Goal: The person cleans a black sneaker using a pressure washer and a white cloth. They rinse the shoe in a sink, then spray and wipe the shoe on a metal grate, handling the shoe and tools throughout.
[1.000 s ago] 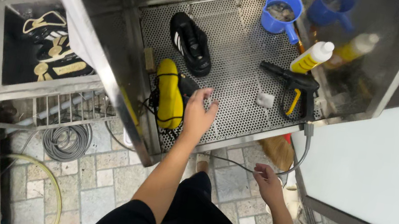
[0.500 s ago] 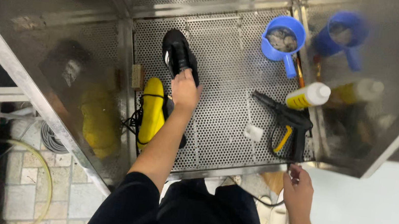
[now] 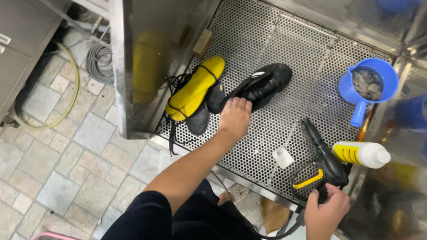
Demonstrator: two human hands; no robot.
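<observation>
So the left hand [image 3: 235,116] gripped the black shoe [image 3: 259,86] beside the yellow shoe [image 3: 196,86], the right hand [image 3: 326,207] squeezed the spray gun [image 3: 323,165], and no spraying showed yet.

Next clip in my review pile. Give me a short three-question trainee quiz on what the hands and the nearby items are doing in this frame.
1. True or false: the left hand rests on the black shoe.
2. What does the right hand grip? A) the blue cup B) the handle of the black and yellow spray gun C) the yellow shoe
3. Fill in: the yellow and white bottle lies on its ____ on the perforated metal tray.

Key
1. True; the fingers lie on its near end.
2. B; the spray gun lies at the tray's front edge, while the blue cup and the yellow shoe are untouched.
3. side.
</observation>
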